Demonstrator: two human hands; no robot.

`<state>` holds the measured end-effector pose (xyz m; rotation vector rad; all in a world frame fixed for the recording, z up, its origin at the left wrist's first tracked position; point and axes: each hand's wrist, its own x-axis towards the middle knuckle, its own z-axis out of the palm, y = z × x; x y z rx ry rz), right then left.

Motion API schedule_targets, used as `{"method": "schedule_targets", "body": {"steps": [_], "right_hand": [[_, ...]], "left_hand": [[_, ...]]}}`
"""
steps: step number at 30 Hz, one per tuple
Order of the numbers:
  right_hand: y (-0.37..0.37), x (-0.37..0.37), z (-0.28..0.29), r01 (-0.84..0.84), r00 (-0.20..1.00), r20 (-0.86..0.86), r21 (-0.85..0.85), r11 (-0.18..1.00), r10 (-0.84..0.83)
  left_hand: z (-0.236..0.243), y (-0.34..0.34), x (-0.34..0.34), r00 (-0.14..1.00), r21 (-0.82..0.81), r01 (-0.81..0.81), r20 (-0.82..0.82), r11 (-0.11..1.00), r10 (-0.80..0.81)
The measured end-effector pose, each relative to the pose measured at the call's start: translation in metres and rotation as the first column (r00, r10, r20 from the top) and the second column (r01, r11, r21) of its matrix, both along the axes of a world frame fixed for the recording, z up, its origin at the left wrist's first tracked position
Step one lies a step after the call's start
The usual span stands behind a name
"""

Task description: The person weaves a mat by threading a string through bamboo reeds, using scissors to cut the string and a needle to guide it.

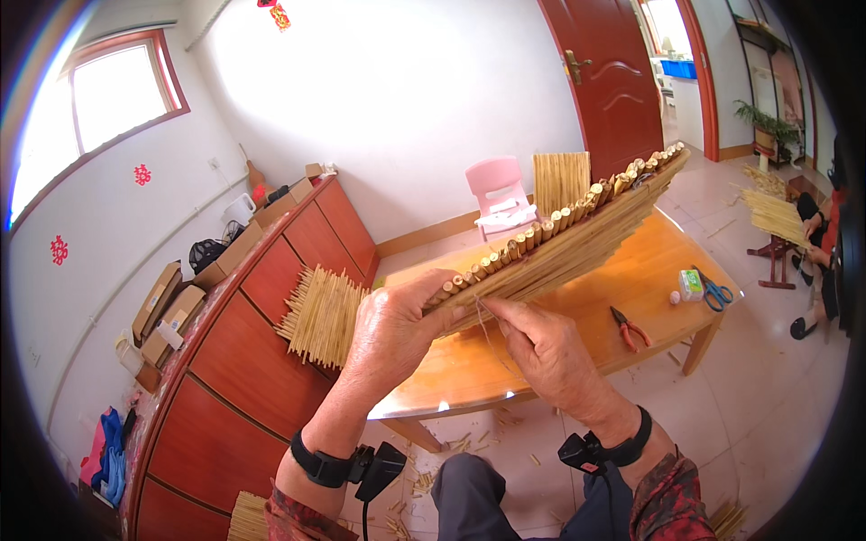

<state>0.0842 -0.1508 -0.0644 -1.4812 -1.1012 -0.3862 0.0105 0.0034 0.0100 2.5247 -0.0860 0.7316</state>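
Patterned red sleeves (pixel 672 500) and black wrist straps (pixel 320 462) sit closest to the head camera, above the person's dark trouser legs (pixel 469 491). From them, both bare hands reach over the wooden table (pixel 667 270).

Left hand (pixel 388 325) grips the near end of a mat of straw stalks (pixel 559 260), its thumb laid along the edge. That mat is held tilted above the table, slanting up and away to the right, with a row of round cut ends along its upper edge. Right hand (pixel 541 352) pinches between thumb and forefinger, apparently on a thin thread (pixel 485 332) at the mat's near corner; how the thread is fixed cannot be made out.

If the pinch slackens, the thread could slip and the end stalks might spread. Too hard a pull could snap the thread or crush a stalk. The far end seems to have no hand under it, so a loose left grip could let it sag or twist, perhaps onto the red-handled pliers (pixel 629 329), the small clear box (pixel 691 285) or the blue scissors (pixel 715 290) lying on the table's right side.
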Motion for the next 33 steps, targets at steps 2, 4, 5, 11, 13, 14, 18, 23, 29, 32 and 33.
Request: {"method": "schedule_targets", "body": {"steps": [2,4,5,11,13,14,18,23,29,32,33], "right_hand": [[0.0,0.002,-0.002,0.001,1.0,0.012,0.019,1.0,-0.001],[-0.002,0.0,-0.001,0.004,1.0,0.003,0.007,1.0,-0.004],[-0.002,-0.001,-0.001,0.007,1.0,-0.008,-0.005,1.0,-0.007],[-0.01,-0.006,-0.004,0.079,0.996,-0.046,-0.072,0.994,-0.082],[-0.01,-0.006,-0.009,0.1,0.995,-0.019,-0.035,0.994,-0.101],[-0.011,-0.005,-0.012,0.112,0.994,0.007,0.003,0.994,-0.112],[-0.014,-0.008,-0.019,0.078,0.991,-0.113,0.017,0.997,-0.076],[-0.024,-0.017,-0.047,0.03,0.973,-0.23,0.001,1.0,-0.029],[-0.049,-0.035,-0.09,-0.112,0.886,-0.458,-0.063,0.992,0.071],[-0.055,-0.051,-0.106,-0.162,0.82,-0.558,-0.011,0.987,0.128],[-0.057,-0.054,-0.108,-0.18,0.76,-0.636,-0.006,0.984,0.136]], "left_hand": [[0.002,-0.005,-0.001,0.999,-0.016,-0.017,-0.031,1.0,0.016],[0.0,-0.005,-0.001,0.999,0.013,-0.035,-0.015,0.999,0.035],[-0.002,-0.006,-0.001,0.999,0.044,-0.053,0.0,0.998,0.054],[-0.013,-0.015,-0.002,0.991,0.083,-0.123,-0.037,0.989,0.126],[-0.019,-0.019,0.0,0.994,0.114,-0.107,0.01,0.988,0.107],[-0.021,-0.022,0.001,0.993,0.132,-0.116,0.033,0.984,0.112],[-0.029,-0.029,-0.001,0.988,0.15,-0.14,0.093,0.979,0.127],[-0.063,-0.035,-0.012,0.986,0.186,-0.141,0.111,0.973,0.122],[-0.104,-0.044,-0.031,0.956,0.32,-0.082,0.292,0.944,-0.016],[-0.115,-0.048,-0.037,0.96,0.321,-0.084,0.281,0.943,-0.01],[-0.118,-0.049,-0.038,0.953,0.328,-0.071,0.301,0.942,-0.033]]}}
